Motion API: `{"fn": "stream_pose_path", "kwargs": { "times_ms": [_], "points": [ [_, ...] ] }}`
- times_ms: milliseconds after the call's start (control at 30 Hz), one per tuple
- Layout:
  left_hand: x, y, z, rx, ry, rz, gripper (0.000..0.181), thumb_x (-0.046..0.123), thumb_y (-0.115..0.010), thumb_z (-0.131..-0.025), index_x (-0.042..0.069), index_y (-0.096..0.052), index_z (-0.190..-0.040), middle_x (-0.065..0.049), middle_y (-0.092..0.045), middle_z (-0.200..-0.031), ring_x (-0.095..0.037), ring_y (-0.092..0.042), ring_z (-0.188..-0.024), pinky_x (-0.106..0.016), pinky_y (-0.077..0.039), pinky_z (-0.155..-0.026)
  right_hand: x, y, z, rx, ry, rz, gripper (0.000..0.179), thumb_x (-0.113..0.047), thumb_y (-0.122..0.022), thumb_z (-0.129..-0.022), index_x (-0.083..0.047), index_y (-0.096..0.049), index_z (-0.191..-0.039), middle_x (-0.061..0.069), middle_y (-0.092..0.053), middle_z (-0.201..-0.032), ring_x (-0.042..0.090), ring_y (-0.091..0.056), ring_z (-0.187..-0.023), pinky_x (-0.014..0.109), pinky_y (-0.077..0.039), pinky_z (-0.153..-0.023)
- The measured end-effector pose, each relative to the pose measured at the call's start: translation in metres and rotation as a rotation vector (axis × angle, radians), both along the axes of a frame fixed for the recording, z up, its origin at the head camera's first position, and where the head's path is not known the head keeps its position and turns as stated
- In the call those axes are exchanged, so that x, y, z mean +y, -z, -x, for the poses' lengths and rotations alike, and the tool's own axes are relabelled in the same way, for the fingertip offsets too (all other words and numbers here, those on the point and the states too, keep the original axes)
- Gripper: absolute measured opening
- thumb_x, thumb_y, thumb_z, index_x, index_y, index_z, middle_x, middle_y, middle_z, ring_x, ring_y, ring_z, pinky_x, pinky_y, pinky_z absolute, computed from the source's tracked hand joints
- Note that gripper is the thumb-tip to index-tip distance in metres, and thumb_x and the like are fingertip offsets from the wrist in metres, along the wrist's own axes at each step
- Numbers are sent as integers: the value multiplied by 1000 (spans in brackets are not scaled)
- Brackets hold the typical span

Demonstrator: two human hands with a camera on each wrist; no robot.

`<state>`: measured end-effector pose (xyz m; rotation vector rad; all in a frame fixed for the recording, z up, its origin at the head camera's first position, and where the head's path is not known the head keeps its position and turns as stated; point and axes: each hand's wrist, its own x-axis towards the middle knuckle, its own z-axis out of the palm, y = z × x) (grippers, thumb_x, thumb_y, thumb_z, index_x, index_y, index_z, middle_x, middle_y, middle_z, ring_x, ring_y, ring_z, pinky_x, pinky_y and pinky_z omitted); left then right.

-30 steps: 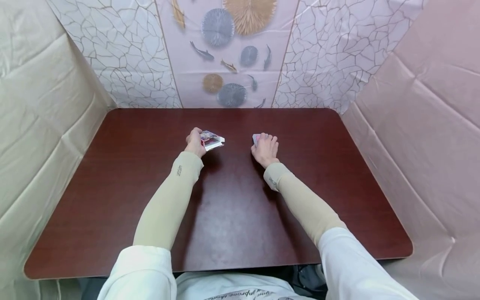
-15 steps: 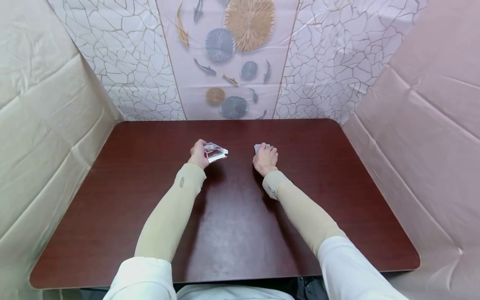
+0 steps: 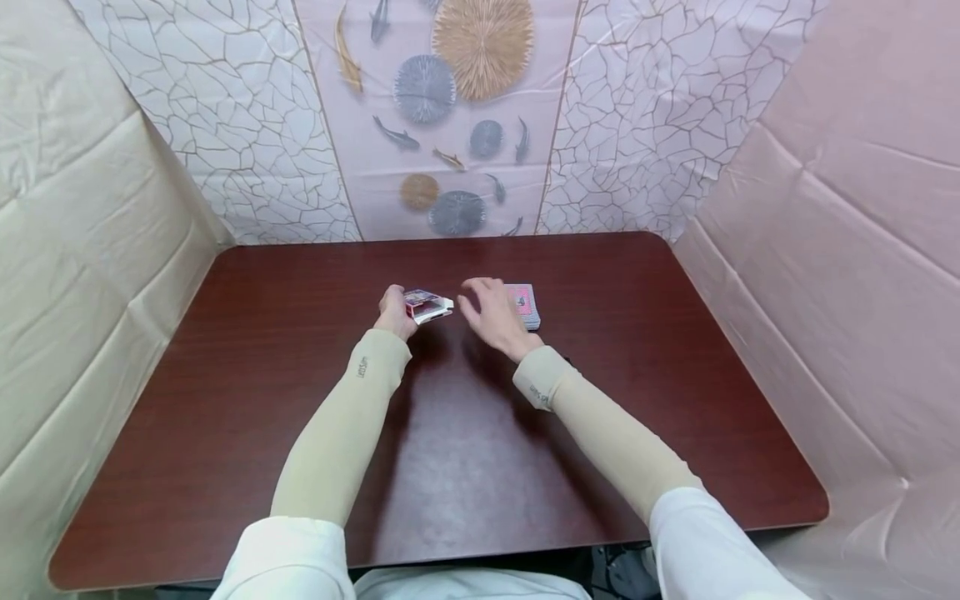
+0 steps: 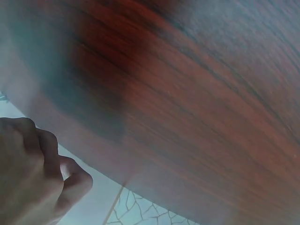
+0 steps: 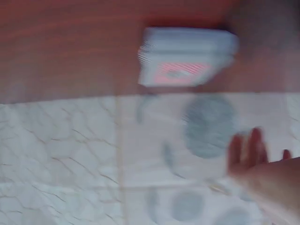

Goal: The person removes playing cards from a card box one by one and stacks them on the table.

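My left hand (image 3: 395,313) grips a playing card box (image 3: 426,307) above the table, its white flap end facing right. In the left wrist view the curled fingers of that hand (image 4: 35,173) show, but the box is out of sight. A deck of cards (image 3: 526,307) with red and white backs lies on the table, partly covered by the right hand in the head view. My right hand (image 3: 492,315) is between box and deck, holding nothing, fingers loosely bent. The right wrist view shows the deck (image 5: 183,58) blurred, apart from the right hand (image 5: 258,164).
The brown wooden table (image 3: 285,400) has rounded corners. A patterned backdrop (image 3: 450,125) stands along its far edge. Pale padded sheets (image 3: 825,292) rise on both sides.
The right hand has let go of the deck and moved left toward the box, uncovering the deck's top. The left hand still holds the box in nearly the same place.
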<state>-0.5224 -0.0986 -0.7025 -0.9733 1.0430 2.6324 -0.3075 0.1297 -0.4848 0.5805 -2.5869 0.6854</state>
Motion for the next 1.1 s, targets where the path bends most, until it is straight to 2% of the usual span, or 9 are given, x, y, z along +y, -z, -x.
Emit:
{"fn": "stream_pose_path", "kwargs": {
  "times_ms": [67,100,300,433,633,800,900,967,1100],
  "points": [
    [-4,18,11,19,-13,-31,50,29,-57,-86,10,-42,-130,-15,-53,-126,-31,-58,-112,-48,-53,-92,-10,-5,-8,34,-112,32,27,-26,-57,-93,-8,-66,-112,11,-66,-118,29,-56,-108,42,-44,-93],
    [-3,15,7,23,-20,-39,49,29,-56,-86,10,-42,-129,-14,-53,-125,-30,-58,-110,-48,-53,-91,-14,-6,-11,56,-154,33,26,-26,-58,-93,-9,-67,-110,11,-66,-118,29,-56,-108,42,-45,-92],
    [16,-82,-73,13,-14,-45,40,30,-47,-92,5,-44,-124,-12,-55,-118,-25,-59,-105,-41,-54,-90,-31,-6,-18,47,-233,-33,27,-27,-56,-94,-11,-73,-107,13,-61,-128,28,-50,-115,43,-43,-98],
    [24,-118,-96,43,81,-48,45,29,-48,-93,2,-43,-129,-12,-54,-124,-24,-56,-112,-38,-50,-97,-35,-14,-15,-122,-222,-111,37,-27,-53,-92,-14,-67,-123,15,-44,-147,31,-41,-126,49,-40,-102],
    [27,-114,-93,22,170,-20,40,29,-51,-90,5,-48,-122,-10,-59,-114,-22,-59,-104,-36,-53,-91,-39,-20,-14,-286,-222,-255,45,-30,-56,-86,-15,-63,-128,18,-23,-158,35,-29,-135,53,-36,-106],
    [29,-98,-81,54,208,-34,43,26,-57,-89,4,-50,-125,-11,-60,-120,-22,-59,-110,-34,-50,-98,-42,-18,-14,-308,-184,-336,40,-33,-49,-91,-15,-64,-123,18,-20,-159,34,-25,-140,51,-34,-106],
    [25,-90,-77,86,218,-36,39,24,-62,-82,4,-52,-114,-11,-62,-109,-23,-63,-100,-34,-55,-87,-45,-17,-14,-321,-173,-359,38,-33,-45,-92,-14,-65,-119,18,-20,-159,34,-24,-141,51,-32,-107],
    [24,-98,-84,81,212,-23,37,23,-61,-81,4,-52,-112,-11,-62,-106,-23,-63,-97,-35,-56,-84,-47,-18,-14,-325,-182,-363,37,-31,-45,-93,-14,-66,-118,18,-23,-159,35,-23,-142,51,-31,-107],
    [31,-138,-109,47,164,-1,40,22,-50,-93,3,-46,-128,-12,-56,-124,-22,-57,-115,-34,-50,-100,-43,-21,-15,-264,-211,-342,35,-27,-48,-94,-16,-67,-121,16,-31,-156,34,-25,-141,51,-31,-108]
  ]
}}
